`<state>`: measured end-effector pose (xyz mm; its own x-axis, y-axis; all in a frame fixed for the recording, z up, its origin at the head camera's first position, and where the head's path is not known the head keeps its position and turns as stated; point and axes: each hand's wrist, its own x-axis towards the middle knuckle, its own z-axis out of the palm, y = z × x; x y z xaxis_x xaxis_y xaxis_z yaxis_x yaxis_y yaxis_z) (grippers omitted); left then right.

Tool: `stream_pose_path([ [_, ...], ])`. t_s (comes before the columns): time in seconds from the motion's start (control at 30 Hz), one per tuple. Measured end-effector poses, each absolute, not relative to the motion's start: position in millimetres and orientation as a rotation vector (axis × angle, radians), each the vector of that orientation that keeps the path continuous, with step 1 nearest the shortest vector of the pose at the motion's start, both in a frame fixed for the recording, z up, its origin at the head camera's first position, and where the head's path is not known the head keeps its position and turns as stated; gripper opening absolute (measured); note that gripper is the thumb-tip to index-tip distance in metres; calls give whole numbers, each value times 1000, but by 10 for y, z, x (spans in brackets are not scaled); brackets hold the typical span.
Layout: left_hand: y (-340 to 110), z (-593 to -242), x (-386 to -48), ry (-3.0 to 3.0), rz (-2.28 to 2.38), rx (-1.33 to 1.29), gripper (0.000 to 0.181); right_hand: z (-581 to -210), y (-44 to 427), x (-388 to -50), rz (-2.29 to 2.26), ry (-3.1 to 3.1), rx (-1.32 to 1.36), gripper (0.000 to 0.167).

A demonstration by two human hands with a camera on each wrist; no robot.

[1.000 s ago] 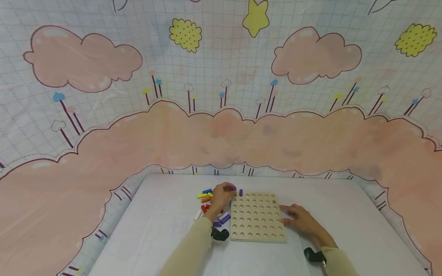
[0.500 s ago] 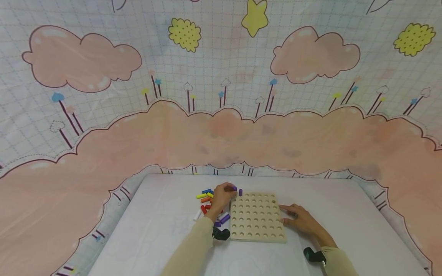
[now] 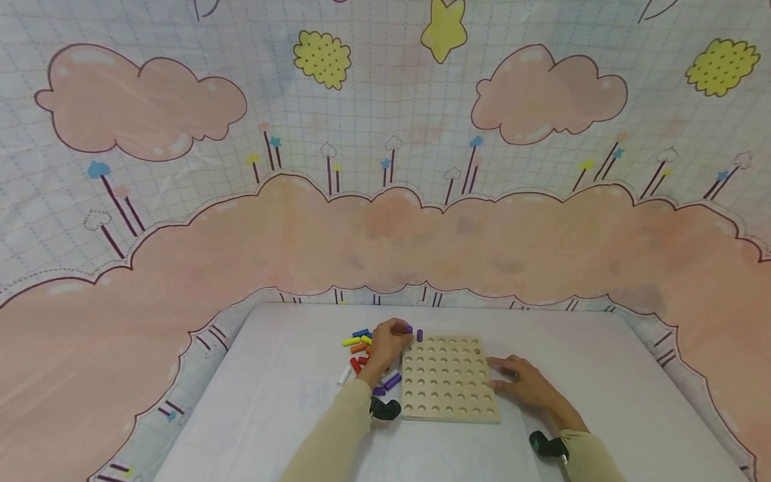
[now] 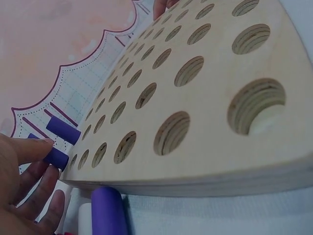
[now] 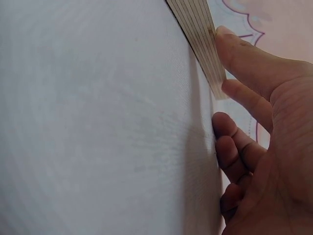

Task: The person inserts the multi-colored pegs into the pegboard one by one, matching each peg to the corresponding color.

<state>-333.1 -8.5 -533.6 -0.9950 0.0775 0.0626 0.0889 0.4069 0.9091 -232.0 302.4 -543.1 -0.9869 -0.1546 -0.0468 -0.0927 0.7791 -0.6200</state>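
Note:
A square wooden board point(image 3: 450, 379) with rows of round holes lies on the white table. At its far left corner my left hand point(image 3: 387, 343) pinches a purple peg point(image 4: 56, 158) between thumb and fingers, right at a corner hole. Beside it another purple peg point(image 3: 419, 335) stands upright in the far row. My right hand point(image 3: 525, 384) touches the board's right edge with thumb and index finger; in the right wrist view its other fingers point(image 5: 226, 151) rest on the table, loosely bent.
Left of the board lie loose pegs: yellow point(image 3: 351, 342), blue point(image 3: 361, 333), orange point(image 3: 358, 349), red point(image 3: 355, 365), white point(image 3: 345, 375) and purple point(image 3: 393, 382). My left forearm partly covers them. A patterned cloth point(image 3: 421, 248) hangs behind the table point(image 3: 289, 402).
Hardly anything differs. The left hand, still pinching the purple peg, has shifted very slightly at the corner; the right hand and board have stayed in place.

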Motion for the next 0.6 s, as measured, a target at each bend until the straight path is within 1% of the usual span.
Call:
stream_pose_path([
  [0.6,-106,-5320,-3287,-2642,-1648,-166,17,-5437,3040,-2324,-994,2868,-222,59],
])
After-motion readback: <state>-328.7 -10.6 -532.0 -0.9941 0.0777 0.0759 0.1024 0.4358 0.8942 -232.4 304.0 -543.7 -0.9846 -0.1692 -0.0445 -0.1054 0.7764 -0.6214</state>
